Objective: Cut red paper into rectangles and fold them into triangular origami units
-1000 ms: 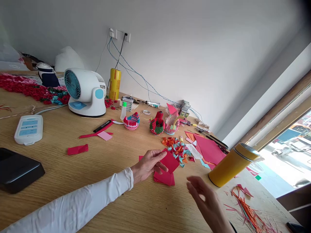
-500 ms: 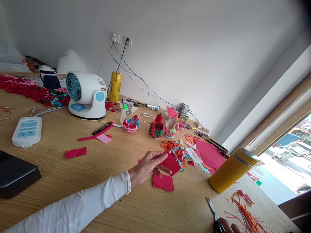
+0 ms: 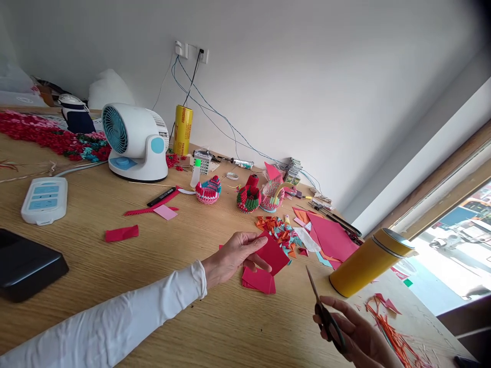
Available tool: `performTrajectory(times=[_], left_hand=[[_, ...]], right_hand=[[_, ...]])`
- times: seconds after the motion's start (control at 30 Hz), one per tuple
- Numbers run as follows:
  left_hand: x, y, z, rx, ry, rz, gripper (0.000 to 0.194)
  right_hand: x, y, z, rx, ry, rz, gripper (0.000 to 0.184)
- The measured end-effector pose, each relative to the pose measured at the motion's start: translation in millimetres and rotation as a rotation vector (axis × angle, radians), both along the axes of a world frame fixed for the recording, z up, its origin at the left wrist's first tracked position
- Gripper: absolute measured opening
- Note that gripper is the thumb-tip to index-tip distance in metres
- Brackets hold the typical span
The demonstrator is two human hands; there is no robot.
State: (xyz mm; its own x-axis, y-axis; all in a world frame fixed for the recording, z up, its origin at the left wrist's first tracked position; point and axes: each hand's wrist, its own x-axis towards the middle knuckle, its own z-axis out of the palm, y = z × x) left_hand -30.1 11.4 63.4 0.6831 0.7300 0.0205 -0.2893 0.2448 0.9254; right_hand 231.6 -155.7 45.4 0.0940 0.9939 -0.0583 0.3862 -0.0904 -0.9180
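Note:
My left hand point(image 3: 238, 257), in a white sleeve, pinches a red sheet of paper point(image 3: 275, 254) between thumb and fingers above the table. Just below it lies a small stack of red paper pieces point(image 3: 259, 281). At the lower right, my right hand point(image 3: 355, 329) holds a pair of dark-handled scissors point(image 3: 326, 318), blades together and pointing up and left. A gap separates the scissors from the red sheet. Beyond the left hand is a pile of folded orange and blue paper pieces point(image 3: 276, 229).
A yellow flask point(image 3: 371, 261) stands right of the sheet, beside orange paper strips point(image 3: 391, 332). Woven paper baskets point(image 3: 208, 190) sit farther back. On the left are a white fan point(image 3: 134, 143), a power strip point(image 3: 44, 201) and a black box point(image 3: 30, 266).
My right hand has lifted the scissors off the table and moved them left, toward the paper. My left hand keeps its pinch on the red sheet, nearly in place.

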Motion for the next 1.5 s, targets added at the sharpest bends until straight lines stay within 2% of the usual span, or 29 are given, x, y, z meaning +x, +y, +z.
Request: performTrajectory(times=[0.1,0.23,0.4,0.63,0.87,1.07,1.17,1.23,1.3,1.4,1.5], left_hand=[[0.2,-2.1,1.5,0.028,0.03,-0.021,0.031],[0.6,-5.5,5.1,0.074,0.059,-0.033,0.032],[-1.1,-7.4,8.9,0.141,0.099,-0.032,0.034],[-4.8,-9.3,16.2,0.212,0.149,-0.109,0.037],[-7.7,-9.2,19.5,0.231,0.158,-0.146,0.037],[-10.2,-6.0,20.7,0.208,0.15,-0.12,0.034],[-9.4,-6.9,22.8,0.227,0.151,-0.075,0.032],[-7.8,-8.7,21.7,0.322,0.178,0.016,0.032],[-6.0,-11.1,16.9,0.507,0.21,0.149,0.031],[-4.2,-14.4,4.2,0.945,0.211,0.338,0.029],[-4.5,-17.1,-8.2,1.515,0.264,0.441,0.033]], right_hand=[[-19.5,4.4,12.4,0.054,0.013,-0.019,0.065],[-39.3,11.6,25.1,0.076,-0.058,-0.006,0.056],[-46.0,18.9,38.5,0.018,-0.136,0.069,0.05],[-44.7,27.3,36.8,-0.026,-0.156,0.137,0.061],[-55.0,27.6,46.3,-0.047,-0.059,0.233,0.058],[-51.9,26.4,46.5,-0.044,0.031,0.218,0.053],[-54.0,28.0,44.1,0.014,0.169,0.132,0.043],[-58.6,30.9,39.9,0.079,0.3,0.025,0.039],[-65.5,35.8,33.6,0.122,0.453,-0.071,0.04],[-78.8,45.7,23.1,0.114,0.708,-0.144,0.039],[-92.6,55.4,16.3,0.091,0.905,-0.186,0.036]])
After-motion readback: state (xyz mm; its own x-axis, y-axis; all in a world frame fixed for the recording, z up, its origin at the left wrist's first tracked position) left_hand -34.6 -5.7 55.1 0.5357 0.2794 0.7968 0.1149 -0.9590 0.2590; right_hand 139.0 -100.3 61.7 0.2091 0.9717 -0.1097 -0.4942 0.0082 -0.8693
